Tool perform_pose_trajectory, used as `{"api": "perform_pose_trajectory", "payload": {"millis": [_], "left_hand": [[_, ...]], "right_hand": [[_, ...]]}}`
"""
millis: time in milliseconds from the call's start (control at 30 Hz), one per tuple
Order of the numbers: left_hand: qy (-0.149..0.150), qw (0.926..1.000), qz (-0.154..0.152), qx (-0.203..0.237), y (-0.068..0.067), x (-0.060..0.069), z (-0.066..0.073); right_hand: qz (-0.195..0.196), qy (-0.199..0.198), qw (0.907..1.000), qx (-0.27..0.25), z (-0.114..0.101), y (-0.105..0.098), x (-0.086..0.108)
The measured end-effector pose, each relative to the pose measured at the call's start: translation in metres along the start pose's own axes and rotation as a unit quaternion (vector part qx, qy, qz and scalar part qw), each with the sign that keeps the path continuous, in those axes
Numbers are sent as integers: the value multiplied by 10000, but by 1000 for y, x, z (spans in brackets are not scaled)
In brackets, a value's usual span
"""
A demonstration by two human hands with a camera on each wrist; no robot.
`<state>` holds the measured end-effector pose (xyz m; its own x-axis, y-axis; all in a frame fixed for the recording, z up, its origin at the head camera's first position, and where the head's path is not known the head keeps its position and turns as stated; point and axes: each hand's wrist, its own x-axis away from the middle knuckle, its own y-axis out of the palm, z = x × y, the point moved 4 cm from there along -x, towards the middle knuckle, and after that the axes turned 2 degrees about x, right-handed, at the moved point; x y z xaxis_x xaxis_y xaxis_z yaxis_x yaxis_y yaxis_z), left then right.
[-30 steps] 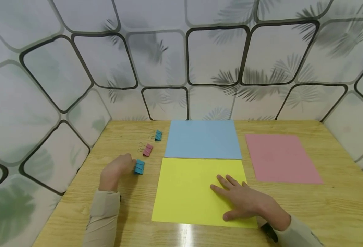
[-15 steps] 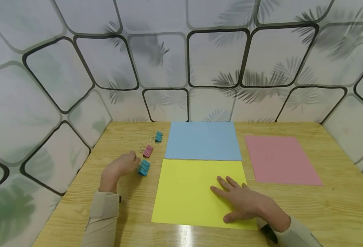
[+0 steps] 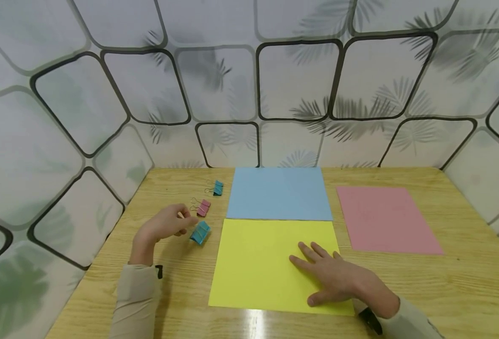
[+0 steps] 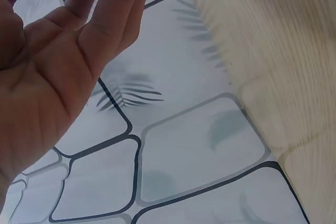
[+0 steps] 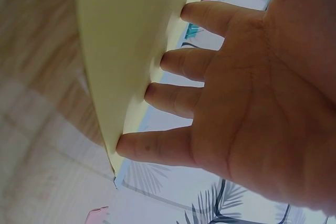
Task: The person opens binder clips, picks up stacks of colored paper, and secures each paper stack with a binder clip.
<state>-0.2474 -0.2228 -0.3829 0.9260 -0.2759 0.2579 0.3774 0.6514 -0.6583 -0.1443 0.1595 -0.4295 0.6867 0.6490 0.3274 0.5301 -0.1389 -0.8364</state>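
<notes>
A: Fingers (image 3: 188, 220) of the left hand (image 3: 163, 226): what is their state?

B: Curled, apparently pinching the near teal clip (image 3: 200, 232) at its handle end. The clip sits tilted at the fingertips; whether it is raised or touches the counter (image 3: 478, 292) cannot be told. The left wrist view cuts off the fingertips, so the exact contact is hidden.

A: And those of the right hand (image 3: 334, 278)?

B: Released. They are straight and spread, resting on the yellow sheet (image 3: 249, 268); the right wrist view shows the tips touching it and nothing grasped.

A: What lies about them?

B: Just beyond the left fingers is the pink clip (image 3: 204, 207); farther beyond it, the far teal clip (image 3: 218, 188). Beyond the right fingers is the blue sheet (image 3: 279, 193), its near edge meeting the yellow sheet's far edge; any overlap is unclear. To the right of the right fingers, and a little beyond them, lies the pink sheet (image 3: 389, 219), apart from both.

A: How far along is the work?

B: Early, to judge by this evidence. One clip appears taken up, and the yellow sheet lies flat beneath the right fingers. No clip is seen fastened to any sheet. The other two clips remain, unheld beyond the left fingers; neither hand touches the blue or pink sheet.
</notes>
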Motion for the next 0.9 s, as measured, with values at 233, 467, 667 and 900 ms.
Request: {"api": "perform_pose_trajectory", "payload": {"millis": [233, 467, 667, 900], "left_hand": [[-427, 9960, 67, 788, 0, -2, -5], [-515, 9841, 59, 1698, -1, -8, -15], [-417, 9519, 15, 3035, 0, -17, -23], [29, 9330, 95, 3596, -2, -22, -16]], "right_hand": [[13, -8, 10000, 1, 0, 1, 1], [22, -28, 10000, 31, 0, 1, 1], [55, -31, 10000, 73, 0, 1, 0], [59, -8, 9999, 81, 0, 3, -1]]}}
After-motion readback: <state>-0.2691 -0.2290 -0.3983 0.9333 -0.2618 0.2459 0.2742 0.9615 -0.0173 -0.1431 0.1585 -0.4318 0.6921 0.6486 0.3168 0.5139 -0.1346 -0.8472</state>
